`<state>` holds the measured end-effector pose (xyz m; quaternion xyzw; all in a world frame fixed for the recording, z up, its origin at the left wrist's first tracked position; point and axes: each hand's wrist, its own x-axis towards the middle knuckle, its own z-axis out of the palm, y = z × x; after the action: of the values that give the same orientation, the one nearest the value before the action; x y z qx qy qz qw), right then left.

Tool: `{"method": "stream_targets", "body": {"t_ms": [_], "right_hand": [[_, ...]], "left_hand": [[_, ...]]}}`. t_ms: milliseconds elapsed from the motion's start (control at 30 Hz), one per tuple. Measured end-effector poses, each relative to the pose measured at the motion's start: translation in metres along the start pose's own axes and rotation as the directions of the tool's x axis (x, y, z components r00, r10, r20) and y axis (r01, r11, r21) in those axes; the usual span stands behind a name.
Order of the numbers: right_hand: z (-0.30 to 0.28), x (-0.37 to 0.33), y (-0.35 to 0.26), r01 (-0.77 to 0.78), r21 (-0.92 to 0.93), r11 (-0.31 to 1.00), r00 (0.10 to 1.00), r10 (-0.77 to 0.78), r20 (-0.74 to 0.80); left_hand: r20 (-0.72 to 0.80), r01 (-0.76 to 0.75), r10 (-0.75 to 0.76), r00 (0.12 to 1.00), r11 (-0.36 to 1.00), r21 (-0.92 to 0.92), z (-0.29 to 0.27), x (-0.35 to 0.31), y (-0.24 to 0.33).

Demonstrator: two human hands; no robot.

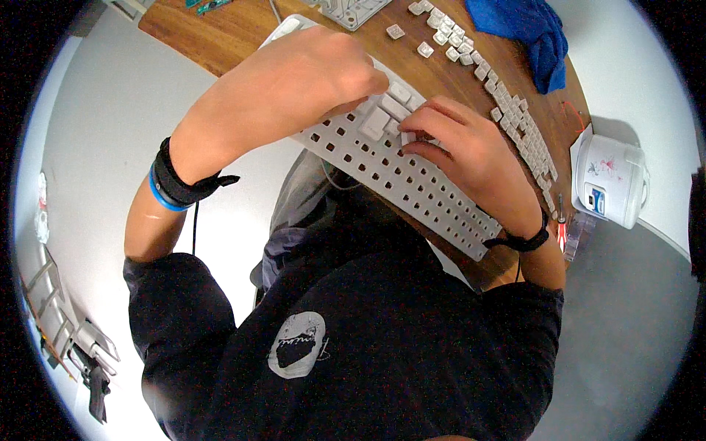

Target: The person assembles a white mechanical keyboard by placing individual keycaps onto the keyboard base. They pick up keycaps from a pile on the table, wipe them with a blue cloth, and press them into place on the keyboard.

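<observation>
A white keyboard frame with rows of square holes lies at a slant over the table's near edge. Several large white keycaps sit in it between my hands. My left hand is curled over the far left part of the keyboard, its fingertips mostly hidden under the hand. Beside the seated keycaps, my right hand has thumb and fingers bent together around a small white keycap, only partly visible. Both wrists wear black straps, and the left one also has a blue band.
Many loose white keycaps spread in a curved band across the wooden table. A blue cloth lies at the far right. A white appliance and a red-handled screwdriver are at the right. A pale metal plate rests at the back.
</observation>
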<state>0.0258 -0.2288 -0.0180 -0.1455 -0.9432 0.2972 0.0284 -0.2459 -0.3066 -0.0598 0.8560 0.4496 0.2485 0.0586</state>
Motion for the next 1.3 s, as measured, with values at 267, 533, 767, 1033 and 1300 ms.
{"method": "stream_targets", "body": {"t_ms": [267, 533, 767, 1033, 1300], "right_hand": [[-0.004, 0.001, 0.013, 0.142, 0.012, 0.990, 0.988, -0.143, 0.063], [-0.009, 0.008, 0.017, 0.378, -0.245, 0.893, 0.924, -0.346, 0.164], [-0.007, 0.001, 0.012, 0.318, -0.198, 0.927, 0.947, -0.301, 0.111], [0.000, -0.002, 0.013, 0.181, -0.009, 0.983, 0.983, -0.181, -0.013], [0.005, -0.003, 0.020, 0.036, 0.119, 0.992, 0.991, -0.020, -0.129]], "left_hand": [[0.095, 0.042, -0.040, 0.995, 0.999, -0.020, -0.004, 0.003, -0.003], [0.137, 0.065, -0.066, 0.988, 0.998, 0.008, -0.011, 0.004, 0.002], [0.075, 0.056, -0.056, 0.996, 0.998, 0.001, -0.008, 0.000, 0.003], [0.117, 0.097, -0.094, 0.989, 0.995, -0.023, -0.007, 0.003, 0.003], [0.115, 0.118, -0.117, 0.986, 0.993, -0.002, -0.007, 0.001, 0.004]]}}
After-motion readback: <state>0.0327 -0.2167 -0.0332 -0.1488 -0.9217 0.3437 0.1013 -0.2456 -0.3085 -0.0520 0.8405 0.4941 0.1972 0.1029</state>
